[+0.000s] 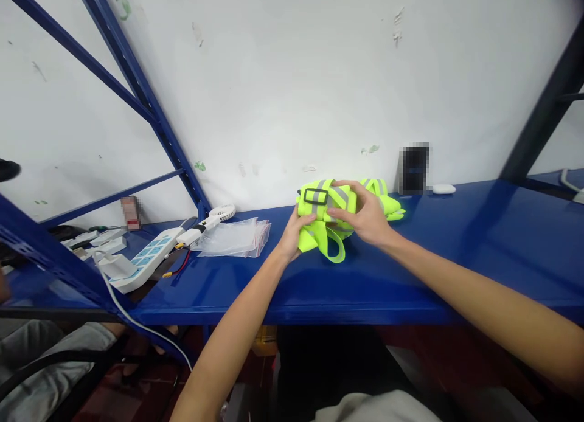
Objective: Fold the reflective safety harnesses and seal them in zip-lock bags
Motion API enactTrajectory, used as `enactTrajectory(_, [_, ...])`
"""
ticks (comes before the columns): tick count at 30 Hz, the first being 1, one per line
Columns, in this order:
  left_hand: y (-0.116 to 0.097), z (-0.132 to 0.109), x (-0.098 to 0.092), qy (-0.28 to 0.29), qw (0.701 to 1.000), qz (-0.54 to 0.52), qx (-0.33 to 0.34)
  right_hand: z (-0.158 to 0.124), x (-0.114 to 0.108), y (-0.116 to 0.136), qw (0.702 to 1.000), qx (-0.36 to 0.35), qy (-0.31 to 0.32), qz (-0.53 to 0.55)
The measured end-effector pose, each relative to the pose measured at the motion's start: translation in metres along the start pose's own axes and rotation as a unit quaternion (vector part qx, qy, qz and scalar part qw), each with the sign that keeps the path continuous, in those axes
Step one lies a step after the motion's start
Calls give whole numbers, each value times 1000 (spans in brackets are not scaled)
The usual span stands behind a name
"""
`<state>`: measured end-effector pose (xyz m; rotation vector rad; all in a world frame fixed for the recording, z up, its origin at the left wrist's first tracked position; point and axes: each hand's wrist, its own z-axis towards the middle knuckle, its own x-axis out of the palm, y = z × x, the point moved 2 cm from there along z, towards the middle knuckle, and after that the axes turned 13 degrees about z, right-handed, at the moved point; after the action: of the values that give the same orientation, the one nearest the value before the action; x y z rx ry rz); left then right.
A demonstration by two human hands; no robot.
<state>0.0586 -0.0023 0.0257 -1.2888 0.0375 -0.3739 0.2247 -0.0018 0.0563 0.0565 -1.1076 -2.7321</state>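
Between my two hands is a folded neon-yellow reflective vest (pixel 340 197) with grey stripes and a black buckle (pixel 316 196) on its upper left. My left hand (pixel 292 235) grips its left lower side, the thumb on the front. My right hand (pixel 365 215) wraps round its right side, fingers on top and thumb in front. From the underside a yellow strap loop (pixel 336 252) hangs down over the blue table (pixel 438 264). Just behind my right hand lies more yellow reflective fabric (pixel 391 208), partly hidden.
Clear zip bags (pixel 232 238) lie left of my hands, beside a white handheld fan (pixel 221 214). A white power strip (pixel 148 261) and a red-black cable (pixel 185 264) sit near the blue rack post. At the back right are a blurred dark object (pixel 413 169) and a white case (pixel 443 189). A seated person's legs (pixel 59 361) show lower left.
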Motion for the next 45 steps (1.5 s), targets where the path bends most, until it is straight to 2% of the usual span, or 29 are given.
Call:
enactTrajectory(7, [3,3,-5,29,997,-47,-45,-10,5,-1,969,-184,82,-144])
enactTrajectory(12, [2,2,-2,27,999,23,-33,-9,2,-1,951,-241,79,-175])
enactTrajectory(17, [6,4,-4,-5,998,55,-23,-8,0,-2,926,-303,124,-187])
enactTrajectory(20, [7,5,-6,6,998,43,-43,-9,2,-6,909,-339,152,-190])
enactTrajectory(23, [3,3,-7,31,997,-19,-64,-8,4,-12,892,-366,169,-203])
enactTrajectory(26, [-5,-2,-9,78,990,-103,-63,-6,4,-15,887,-364,180,-221])
enactTrajectory(29, [-6,-6,-11,108,984,-135,-53,-3,2,-14,889,-337,208,-230])
enactTrajectory(33, [2,-3,-13,104,987,-103,-68,-5,1,-5,887,-289,266,-243])
enactTrajectory(36, [3,-1,-13,87,990,-87,-68,-9,4,-3,884,-277,285,-248])
enactTrajectory(41, [-3,-1,-11,89,985,-130,-77,-12,11,-9,894,-292,234,-245])
enactTrajectory(45, [-9,-4,-10,121,974,-163,-102,-10,12,-8,939,-271,110,-180])
